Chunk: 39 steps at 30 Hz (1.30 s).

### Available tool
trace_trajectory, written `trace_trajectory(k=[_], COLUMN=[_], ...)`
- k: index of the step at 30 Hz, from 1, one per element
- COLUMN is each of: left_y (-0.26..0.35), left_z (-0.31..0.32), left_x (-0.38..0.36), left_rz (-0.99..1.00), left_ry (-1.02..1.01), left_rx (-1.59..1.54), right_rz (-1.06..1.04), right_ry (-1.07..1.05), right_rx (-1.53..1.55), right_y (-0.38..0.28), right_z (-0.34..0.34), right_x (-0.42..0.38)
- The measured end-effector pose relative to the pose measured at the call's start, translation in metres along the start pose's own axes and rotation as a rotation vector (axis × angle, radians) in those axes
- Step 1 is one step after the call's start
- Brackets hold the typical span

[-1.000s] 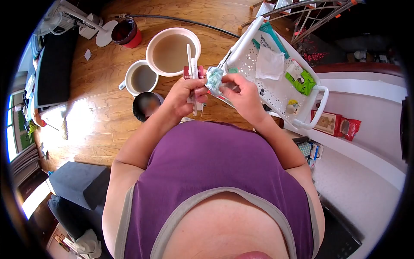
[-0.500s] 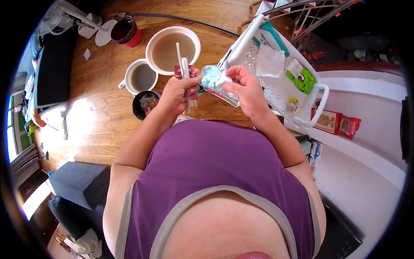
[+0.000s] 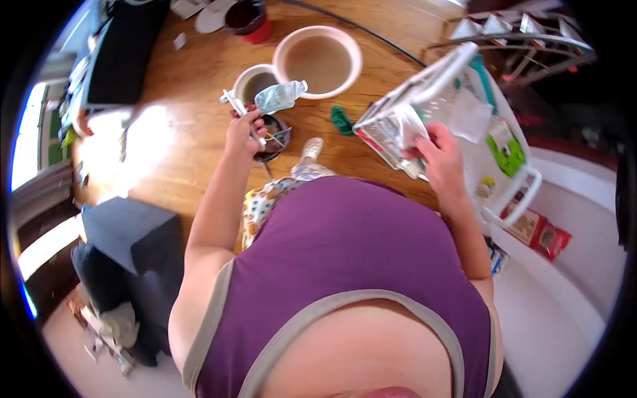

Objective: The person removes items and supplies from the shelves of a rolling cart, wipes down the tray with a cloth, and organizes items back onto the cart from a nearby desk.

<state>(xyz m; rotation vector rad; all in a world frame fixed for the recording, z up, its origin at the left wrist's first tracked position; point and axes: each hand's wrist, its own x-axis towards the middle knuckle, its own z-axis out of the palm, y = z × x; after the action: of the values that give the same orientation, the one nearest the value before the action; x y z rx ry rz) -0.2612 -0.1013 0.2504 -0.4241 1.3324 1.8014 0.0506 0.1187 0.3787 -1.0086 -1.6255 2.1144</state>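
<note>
White slender items (image 3: 233,102) and a clear plastic packet (image 3: 279,97) were gripped in the left hand (image 3: 248,130), near a dark bin (image 3: 284,140). Two basins (image 3: 357,65) of cloudy liquid were positioned side by side on the wooden floor (image 3: 381,73). White material (image 3: 409,125) was pinched between the right hand's (image 3: 434,156) fingers, beside the white basket (image 3: 507,136).
</note>
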Motion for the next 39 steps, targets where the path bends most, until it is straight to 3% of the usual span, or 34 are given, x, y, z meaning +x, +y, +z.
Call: trace_trajectory(k=[3,5,7,10,18,24,25,26,27,29,30,31,32,34,39], left_y=[0.006,0.008,0.009,0.008,0.005,-0.008,-0.009,-0.013,-0.01,-0.021,-0.019,-0.015,-0.015,-0.01,-0.003], left_z=[-0.046,-0.08,-0.096,-0.12,-0.155,-0.187,-0.193,-0.203,-0.211,-0.255,-0.24,-0.291,-0.232,-0.22,-0.165], left_x=[0.021,0.038,0.041,0.049,0.074,0.105,0.103,0.095,0.09,0.148,0.146,0.189,0.149,0.139,0.115], left_rz=[0.045,0.018,0.062,0.119,0.149,0.004,0.06,0.218,0.369,0.025,0.002,-0.077,-0.029,-0.001,-0.076], left_ry=[0.099,0.268,0.303,0.487,0.576,0.564,0.501,0.422,0.39,0.539,0.567,0.434,0.519,0.34,0.4], left_rx=[-0.046,-0.032,-0.047,-0.071,-0.126,0.105,0.367,1.226,1.689,-0.055,-0.17,-0.143,-0.256,-0.019,0.042], right_rz=[0.099,0.013,0.152,0.294,0.339,0.36,0.365,0.369,0.367,0.356,0.356,0.355,0.36,0.379,0.449], right_ry=[-0.034,-0.156,-0.181,-0.11,-0.007,0.028,0.037,0.045,0.059,0.105,0.129,0.145,0.162,0.183,0.227], right_rx=[-0.323,-0.984,-1.195,-1.122,-0.925,-0.873,-0.867,-0.862,-0.861,-0.862,-0.857,-0.849,-0.836,-0.798,-0.713], right_y=[0.025,0.082,0.117,0.136,0.144,0.143,0.143,0.144,0.144,0.143,0.142,0.142,0.144,0.144,0.155], right_z=[-0.01,-0.051,-0.078,-0.096,-0.103,-0.104,-0.104,-0.105,-0.108,-0.111,-0.111,-0.11,-0.109,-0.106,-0.102], right_x=[-0.017,-0.029,-0.047,-0.07,-0.094,-0.108,-0.111,-0.114,-0.118,-0.132,-0.14,-0.145,-0.15,-0.161,-0.193])
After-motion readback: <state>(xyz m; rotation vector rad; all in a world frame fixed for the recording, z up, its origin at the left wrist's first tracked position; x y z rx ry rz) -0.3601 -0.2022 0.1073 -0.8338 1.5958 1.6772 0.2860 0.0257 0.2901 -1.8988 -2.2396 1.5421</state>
